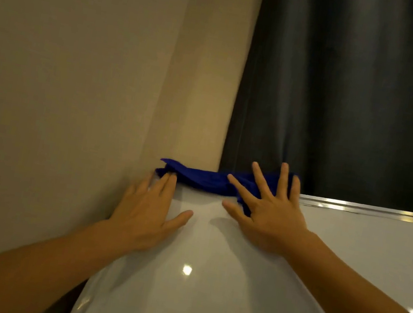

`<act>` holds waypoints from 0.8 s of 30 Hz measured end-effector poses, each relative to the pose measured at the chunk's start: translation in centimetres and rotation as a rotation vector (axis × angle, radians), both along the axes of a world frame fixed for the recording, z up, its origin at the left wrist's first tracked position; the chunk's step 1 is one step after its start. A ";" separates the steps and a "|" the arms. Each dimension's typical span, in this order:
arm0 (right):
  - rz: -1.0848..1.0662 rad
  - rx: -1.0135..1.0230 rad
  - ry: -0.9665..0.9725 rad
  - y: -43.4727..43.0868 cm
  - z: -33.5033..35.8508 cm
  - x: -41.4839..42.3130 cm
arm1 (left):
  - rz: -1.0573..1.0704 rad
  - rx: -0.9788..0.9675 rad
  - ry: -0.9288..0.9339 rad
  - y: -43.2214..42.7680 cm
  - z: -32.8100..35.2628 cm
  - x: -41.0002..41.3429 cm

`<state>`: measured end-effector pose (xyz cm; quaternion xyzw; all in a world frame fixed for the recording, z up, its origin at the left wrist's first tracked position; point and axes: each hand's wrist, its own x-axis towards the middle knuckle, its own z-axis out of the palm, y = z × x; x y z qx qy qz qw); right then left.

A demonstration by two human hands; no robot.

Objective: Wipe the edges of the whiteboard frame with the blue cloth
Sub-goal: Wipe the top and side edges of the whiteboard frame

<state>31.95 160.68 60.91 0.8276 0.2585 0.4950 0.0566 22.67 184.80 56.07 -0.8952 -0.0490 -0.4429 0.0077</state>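
Note:
The blue cloth (204, 179) lies bunched along the top edge of the whiteboard (220, 281), near its upper left corner. My right hand (270, 210) presses flat on the cloth's right end with fingers spread. My left hand (147, 212) rests flat on the board at its left edge, its fingertips touching the cloth's left end. The silver top frame (371, 211) shows to the right of my right hand; under the cloth it is hidden.
A beige wall (76, 80) stands directly left of the board. A dark curtain (360, 94) hangs behind the board's top edge. Ceiling lights reflect on the glossy board surface.

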 end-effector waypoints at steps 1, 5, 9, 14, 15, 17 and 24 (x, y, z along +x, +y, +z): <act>-0.021 0.031 -0.013 -2.2 -0.2 0.1 | -0.034 0.032 0.006 -0.9 0.4 0.8; -0.117 0.163 0.001 -10.3 0.5 0.2 | -0.143 0.058 0.004 -5.4 0.9 3.6; -0.160 0.315 0.162 -13.5 1.1 0.3 | -0.105 -0.073 -0.026 -8.4 0.6 5.5; 0.004 0.271 0.071 -6.1 1.2 0.1 | -0.055 -0.097 -0.064 -9.5 1.4 6.0; 0.000 0.244 0.054 -4.2 1.0 0.0 | -0.065 -0.105 -0.074 -9.6 1.3 5.8; 0.003 0.261 0.056 -0.7 1.1 -0.1 | -0.086 -0.131 -0.092 -9.4 0.7 5.6; 0.038 0.308 0.084 6.7 2.4 -0.4 | -0.061 -0.146 -0.109 -7.2 0.4 4.5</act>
